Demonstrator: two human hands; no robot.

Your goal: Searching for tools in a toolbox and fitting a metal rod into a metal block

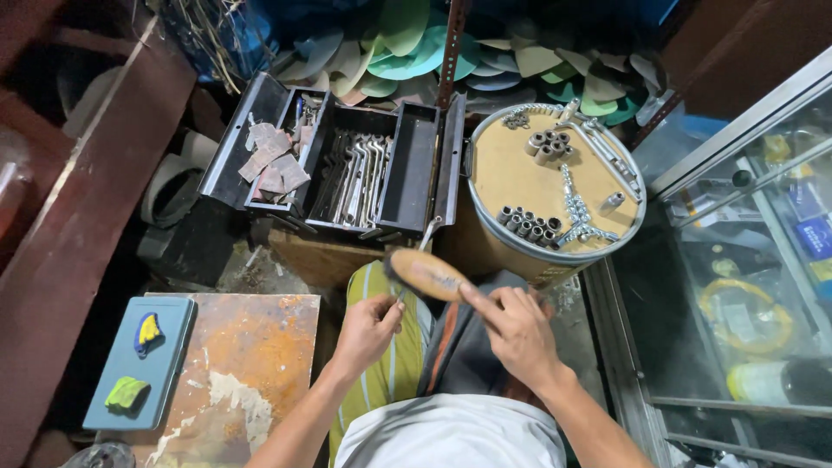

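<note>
Wooden and oval, a brush point(426, 274) sits just above our lap in the middle of the view, its dark bristles along the left edge. Our right hand point(513, 329) holds it from the lower right, fingers stretched along its back and closed on it. Our left hand point(368, 328) is just beside the brush's left end, fingers curled and pinched together at the bristles; we cannot tell what, if anything, is between them.

Beneath the hands lies a striped cloth point(390, 364), green and yellow on the left and dark with an orange stripe on the right, draped over our knees.

Straight ahead, an open black metal toolbox point(407, 169) spreads its trays: scraps of pinkish sandpaper point(273, 160) fill the left tray and a row of steel wrenches point(355, 178) fills the middle one. To its right stands a round drum with a tan lid point(511, 178), where dark sockets point(527, 224) sit in clusters near silver ratchet parts.

At lower left, a rusty orange metal plate point(251, 364) lies next to a flat blue-grey case point(169, 334) bearing one yellow-and-blue scrap and one green scrap. At the right edge, a glass cabinet point(745, 286) shows blue rectangular boxes on a shelf and a yellow coiled ring below them; their labels are too small to make out.
</note>
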